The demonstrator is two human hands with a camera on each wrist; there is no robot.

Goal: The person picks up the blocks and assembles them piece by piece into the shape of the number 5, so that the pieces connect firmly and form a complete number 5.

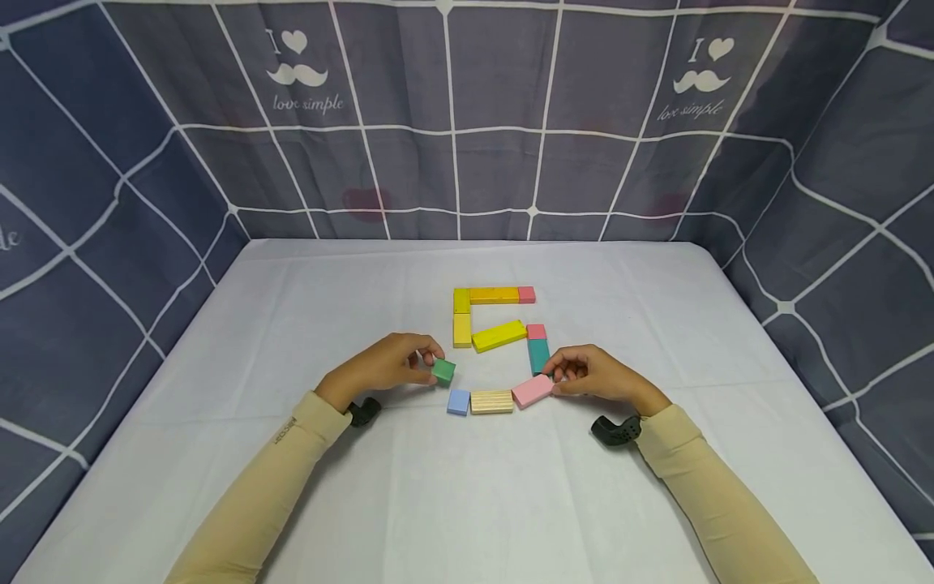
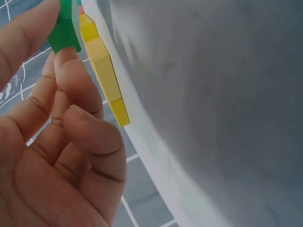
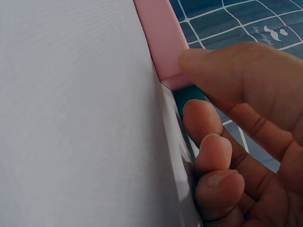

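Note:
My left hand [image 1: 385, 362] pinches a small green block [image 1: 443, 372] between thumb and fingertips, above and left of a small blue block [image 1: 458, 402]. In the left wrist view the green block [image 2: 65, 29] sits at the fingertips, with the other fingers curled below. At the right, my right hand [image 1: 600, 375] pinches the near end of a pink block [image 1: 533, 392], which lies tilted beside a ribbed wooden block [image 1: 492, 402]. The right wrist view has the thumb on the end of the pink block [image 3: 163, 42]; a teal block [image 1: 538, 357] is just behind it.
Beyond the hands, yellow blocks [image 1: 494, 295] form a corner with a small red-pink block [image 1: 526, 294] at its right end. A slanted yellow block [image 1: 499, 336] reaches toward another red-pink block [image 1: 536, 332]. All lie on a white-covered table [image 1: 328, 284] with checked cloth [image 1: 401, 170] around it.

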